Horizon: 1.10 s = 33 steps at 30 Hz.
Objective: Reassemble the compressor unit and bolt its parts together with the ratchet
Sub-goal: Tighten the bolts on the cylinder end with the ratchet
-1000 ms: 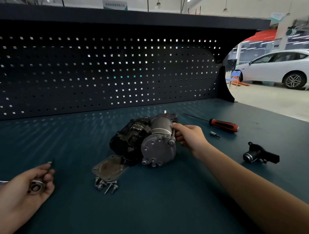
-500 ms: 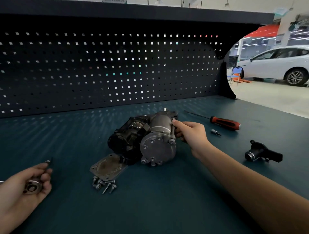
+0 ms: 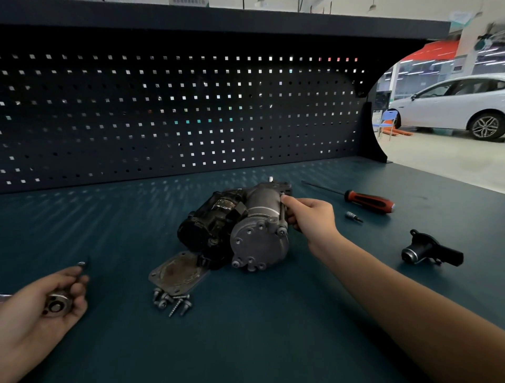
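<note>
Fingers (image 3: 293, 204) of the right hand (image 3: 311, 221) clamp the right flank of the grey-and-black metal compressor unit (image 3: 246, 227), which lies mid-way across the dark teal bench (image 3: 273, 341) with its cylinder axis running near to far. Well apart at near left, the left hand (image 3: 41, 309) curls round a small round silver fitting (image 3: 57, 307).

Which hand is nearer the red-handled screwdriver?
Right. The right hand gripping the compressor is just left of the screwdriver; the left hand, holding a small fitting, sits far left of it.

No legible text, overhead sign (image 3: 191, 2) too blurred
</note>
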Each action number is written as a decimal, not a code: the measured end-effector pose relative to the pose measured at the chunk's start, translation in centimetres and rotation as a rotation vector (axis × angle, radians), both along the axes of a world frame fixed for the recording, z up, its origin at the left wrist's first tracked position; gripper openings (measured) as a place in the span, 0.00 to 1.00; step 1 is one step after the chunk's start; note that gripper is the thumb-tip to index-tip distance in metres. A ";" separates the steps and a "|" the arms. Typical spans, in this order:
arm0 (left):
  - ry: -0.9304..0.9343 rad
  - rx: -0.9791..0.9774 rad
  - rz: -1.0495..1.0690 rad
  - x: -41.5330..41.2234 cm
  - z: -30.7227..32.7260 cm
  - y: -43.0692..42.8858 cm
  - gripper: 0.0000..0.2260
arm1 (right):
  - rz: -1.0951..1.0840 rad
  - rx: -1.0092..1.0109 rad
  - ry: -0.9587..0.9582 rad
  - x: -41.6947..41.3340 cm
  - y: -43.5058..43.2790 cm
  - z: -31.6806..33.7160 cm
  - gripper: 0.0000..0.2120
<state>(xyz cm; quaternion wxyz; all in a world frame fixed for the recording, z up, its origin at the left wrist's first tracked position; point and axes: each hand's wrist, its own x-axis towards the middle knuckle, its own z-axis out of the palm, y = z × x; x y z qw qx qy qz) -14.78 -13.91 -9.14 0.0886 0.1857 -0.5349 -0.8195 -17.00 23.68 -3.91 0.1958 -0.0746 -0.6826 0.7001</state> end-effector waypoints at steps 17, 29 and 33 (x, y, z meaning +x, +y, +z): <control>-0.002 0.012 -0.052 0.7 0.5 0.5 0.11 | -0.033 0.113 -0.017 -0.7 0.1 0.1 0.17; -0.013 -0.030 0.006 0.5 0.3 0.5 0.11 | 0.571 0.496 -0.112 3.3 2.3 0.2 0.53; -0.012 -0.026 0.014 0.6 0.2 0.5 0.11 | 0.547 0.565 -0.075 3.4 2.0 -0.4 0.62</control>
